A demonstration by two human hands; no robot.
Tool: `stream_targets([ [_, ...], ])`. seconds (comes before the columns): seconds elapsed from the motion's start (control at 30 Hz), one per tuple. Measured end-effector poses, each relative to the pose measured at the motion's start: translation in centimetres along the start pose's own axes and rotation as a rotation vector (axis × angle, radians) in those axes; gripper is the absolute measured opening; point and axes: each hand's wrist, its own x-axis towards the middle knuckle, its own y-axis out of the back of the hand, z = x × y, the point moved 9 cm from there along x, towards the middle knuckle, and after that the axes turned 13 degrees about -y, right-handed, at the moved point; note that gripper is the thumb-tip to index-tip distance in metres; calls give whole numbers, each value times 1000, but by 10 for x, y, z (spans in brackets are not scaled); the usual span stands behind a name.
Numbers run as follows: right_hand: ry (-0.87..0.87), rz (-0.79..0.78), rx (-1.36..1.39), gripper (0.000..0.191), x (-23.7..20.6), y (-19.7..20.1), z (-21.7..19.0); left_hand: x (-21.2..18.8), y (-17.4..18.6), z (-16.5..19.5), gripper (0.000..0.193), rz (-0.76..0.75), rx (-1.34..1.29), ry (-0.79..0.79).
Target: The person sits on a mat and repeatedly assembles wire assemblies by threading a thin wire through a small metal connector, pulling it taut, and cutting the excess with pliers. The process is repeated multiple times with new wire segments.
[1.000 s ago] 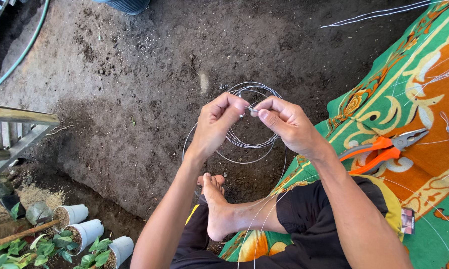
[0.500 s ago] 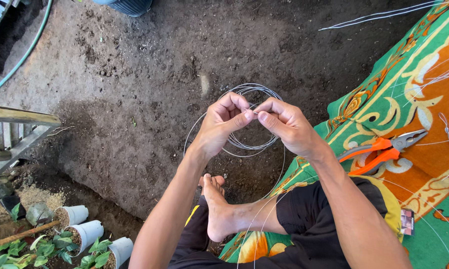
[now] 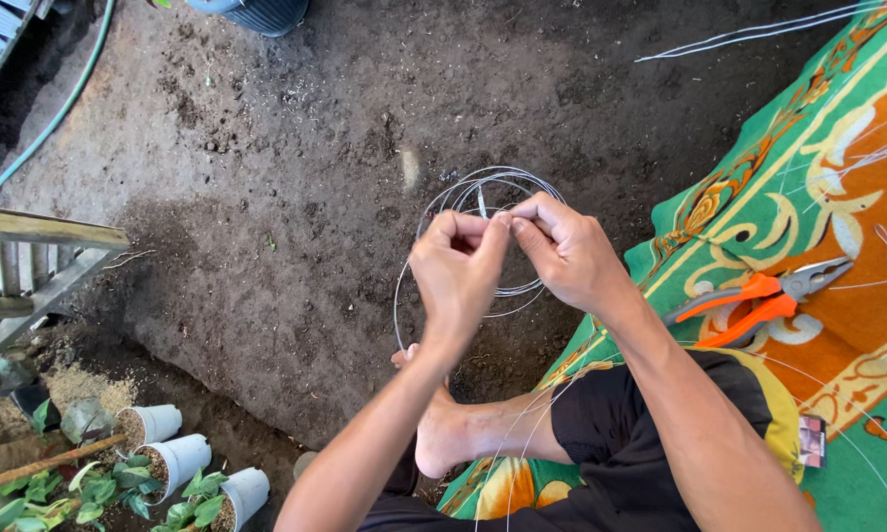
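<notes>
1. A floor of dark, packed earth [image 3: 266, 197] is seen from above; it is rough and mottled, with a paler patch near the middle; a green hose [image 3: 54, 113] is laid along its upper left edge, and the base of a ribbed blue-grey bin [image 3: 256, 12] is cut off by the top edge.
2. A patterned mat [image 3: 808, 177] in green, orange and yellow is spread over the right side; orange-handled pliers [image 3: 758, 300] are laid on it, jaws pointing right; thin loose strands of wire [image 3: 749, 34] are stretched over the mat and the earth above it.
3. At the left a weathered wooden frame [image 3: 39, 256] is seen; below it, three white pots [image 3: 182, 458] with leafy green plants are set in a row at the lower left corner.
4. A coil of thin grey wire [image 3: 483, 187] is held up over the earth near the middle of the view; several round loops are gathered in it, one wider loop hanging lower on the left; part of it is hidden behind the hands.
5. The left hand [image 3: 458, 276] is curled, its thumb and fingers pinched on the wire at the coil's near side; the right hand [image 3: 566, 251] is likewise pinched on the wire, its fingertips met with those of the left.
6. A bare foot [image 3: 443, 433] is rested on the earth below the hands, just beside the mat's edge; black shorts are seen at the bottom.
</notes>
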Motion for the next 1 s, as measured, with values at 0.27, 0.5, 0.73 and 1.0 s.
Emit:
stream_targets([
  [0.27,8,-129,282,16,3,1,11,3,-7,-2,24,-234,-448,-83],
  [0.5,16,-263,322,20,1,-6,13,28,-9,20,25,-651,-391,-442],
  [0.73,-17,-288,324,21,-1,-9,14,29,-17,14,16,-668,-387,-426],
  [1.0,-43,-226,250,17,-2,-8,12,23,-3,52,12,-541,-70,-726],
])
